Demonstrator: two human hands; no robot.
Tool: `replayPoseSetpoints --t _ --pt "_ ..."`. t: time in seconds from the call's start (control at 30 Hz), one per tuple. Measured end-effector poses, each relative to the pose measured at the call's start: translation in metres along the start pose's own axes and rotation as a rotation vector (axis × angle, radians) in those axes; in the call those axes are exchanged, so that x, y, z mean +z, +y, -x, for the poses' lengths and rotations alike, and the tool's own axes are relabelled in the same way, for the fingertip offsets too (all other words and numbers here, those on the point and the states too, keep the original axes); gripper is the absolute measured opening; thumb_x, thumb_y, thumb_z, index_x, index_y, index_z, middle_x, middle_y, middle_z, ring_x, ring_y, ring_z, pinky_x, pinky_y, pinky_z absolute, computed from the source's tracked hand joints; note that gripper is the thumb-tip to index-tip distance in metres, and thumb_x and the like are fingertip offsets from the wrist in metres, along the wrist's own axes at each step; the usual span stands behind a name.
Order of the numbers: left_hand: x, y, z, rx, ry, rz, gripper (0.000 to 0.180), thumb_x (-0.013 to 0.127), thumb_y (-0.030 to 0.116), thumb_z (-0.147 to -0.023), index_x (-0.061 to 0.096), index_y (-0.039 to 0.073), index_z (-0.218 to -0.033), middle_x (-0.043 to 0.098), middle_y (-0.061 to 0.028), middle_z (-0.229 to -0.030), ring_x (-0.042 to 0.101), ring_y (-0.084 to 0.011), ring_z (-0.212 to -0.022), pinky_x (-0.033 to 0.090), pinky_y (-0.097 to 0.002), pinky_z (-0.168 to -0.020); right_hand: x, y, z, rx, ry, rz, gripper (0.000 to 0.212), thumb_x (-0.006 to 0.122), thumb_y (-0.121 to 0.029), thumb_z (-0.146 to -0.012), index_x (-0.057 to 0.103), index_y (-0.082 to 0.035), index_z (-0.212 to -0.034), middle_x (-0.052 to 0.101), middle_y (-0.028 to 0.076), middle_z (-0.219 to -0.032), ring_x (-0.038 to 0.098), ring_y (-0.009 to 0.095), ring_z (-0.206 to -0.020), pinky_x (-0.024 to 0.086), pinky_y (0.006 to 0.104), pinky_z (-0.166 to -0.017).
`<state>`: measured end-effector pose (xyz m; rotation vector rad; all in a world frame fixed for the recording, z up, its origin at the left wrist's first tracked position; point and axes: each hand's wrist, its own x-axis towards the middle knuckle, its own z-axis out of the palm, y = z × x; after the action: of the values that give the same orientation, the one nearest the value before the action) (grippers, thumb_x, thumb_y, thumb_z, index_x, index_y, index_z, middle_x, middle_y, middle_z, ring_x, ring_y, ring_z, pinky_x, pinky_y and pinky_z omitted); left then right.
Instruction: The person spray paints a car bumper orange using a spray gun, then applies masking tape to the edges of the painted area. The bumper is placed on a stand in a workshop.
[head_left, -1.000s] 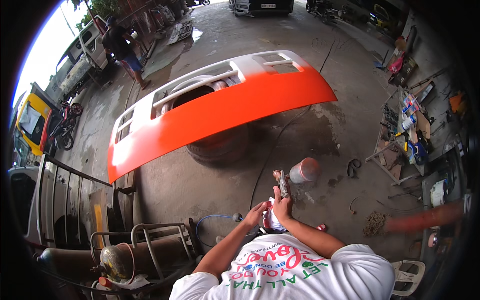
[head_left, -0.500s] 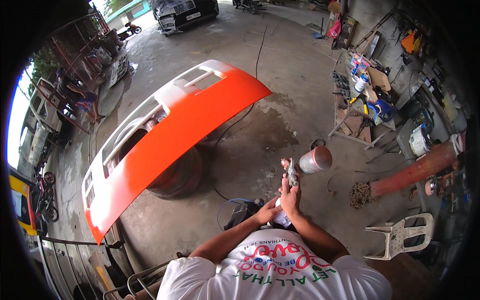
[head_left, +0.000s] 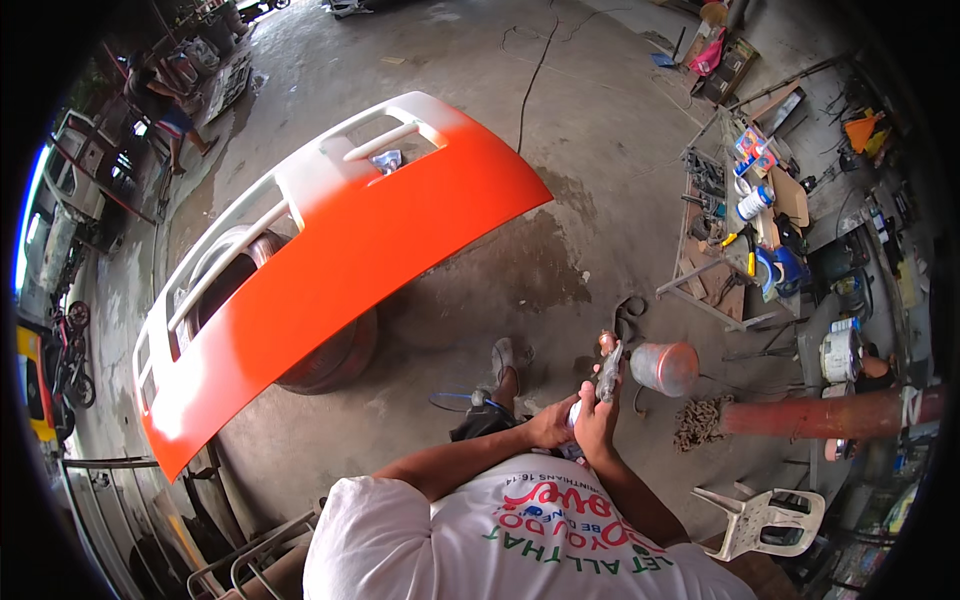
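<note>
My right hand (head_left: 597, 418) is closed round the handle of a metal spray gun (head_left: 610, 372), its copper-coloured nozzle turned away from me. A round, paint-stained cup (head_left: 664, 369) with a reddish rim sticks out to the gun's right. Just beside that hand, in front of my shirt, my left hand (head_left: 549, 426) is curled in against something whitish; the fingers partly hide what it is. Ahead and to the left lies a long vehicle bumper (head_left: 375, 250), its broad face orange, with white at the far edge, the openings and the near left end. Neither hand touches it.
Tyres (head_left: 335, 355) stand under the bumper. A cluttered workbench (head_left: 745, 320) is at right, with a red post (head_left: 830, 416), a chain (head_left: 702, 424) and a plastic chair (head_left: 770, 522) nearer. A black cable (head_left: 540, 85) crosses the floor. Another person (head_left: 160, 105) is at far left.
My view has tilted down and shifted. The spray gun and both hands sit a little lower and further right in view, still together. My foot now shows ahead of me.
</note>
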<state>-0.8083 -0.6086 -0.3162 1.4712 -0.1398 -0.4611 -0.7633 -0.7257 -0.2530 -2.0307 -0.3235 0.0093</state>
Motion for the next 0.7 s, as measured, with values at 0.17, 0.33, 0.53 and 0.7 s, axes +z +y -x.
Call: replayPoseSetpoints --t 0.17,0.33,0.53,0.7 --pt "-0.075 0.036 -0.085 0.225 0.079 0.173 0.068 0.073 0.018 -0.085 0.040 0.002 -0.141 0.056 -0.0117 -0.130 0.053 -0.0181 -0.117 0.042 -0.0329 -0.102 0.011 0.002 -0.122 -0.095 -0.016 0.101 0.056 0.062 -0.017 -0.096 0.037 0.008 -0.139 0.054 0.023 -0.127 0.055 0.030 -0.113 0.043 0.0410 -0.097" --pt "-0.139 0.058 -0.177 0.246 0.056 0.266 0.068 0.074 0.014 -0.083 0.041 0.002 -0.141 0.056 -0.0078 -0.126 0.051 -0.0165 -0.117 0.041 -0.0328 -0.103 0.020 0.001 -0.230 0.058 -0.070 -0.128 0.048 0.058 -0.014 -0.100 0.037 0.009 -0.138 0.064 0.017 -0.109 0.064 0.019 -0.088 0.051 0.0323 -0.080" --pt "-0.182 0.082 -0.256 0.202 0.160 0.258 0.061 0.074 0.014 -0.082 0.044 0.002 -0.134 0.061 -0.0112 -0.118 0.056 -0.0187 -0.111 0.045 -0.0340 -0.096 0.025 0.010 -0.339 0.328 -0.015 -0.216 0.047 0.057 -0.017 -0.100 0.038 0.007 -0.136 0.066 0.012 -0.096 0.065 0.017 -0.074 0.054 0.0309 -0.072" --pt "-0.230 0.085 -0.352 0.159 0.255 -0.056 0.069 0.075 0.025 -0.081 0.041 0.001 -0.136 0.063 -0.0252 -0.112 0.064 -0.0391 -0.101 0.050 -0.0435 -0.087 0.025 0.066 -0.439 0.307 0.002 -0.303 0.044 0.057 -0.014 -0.099 0.040 0.006 -0.135 0.065 0.008 -0.096 0.056 0.011 -0.062 0.052 0.0275 -0.061"
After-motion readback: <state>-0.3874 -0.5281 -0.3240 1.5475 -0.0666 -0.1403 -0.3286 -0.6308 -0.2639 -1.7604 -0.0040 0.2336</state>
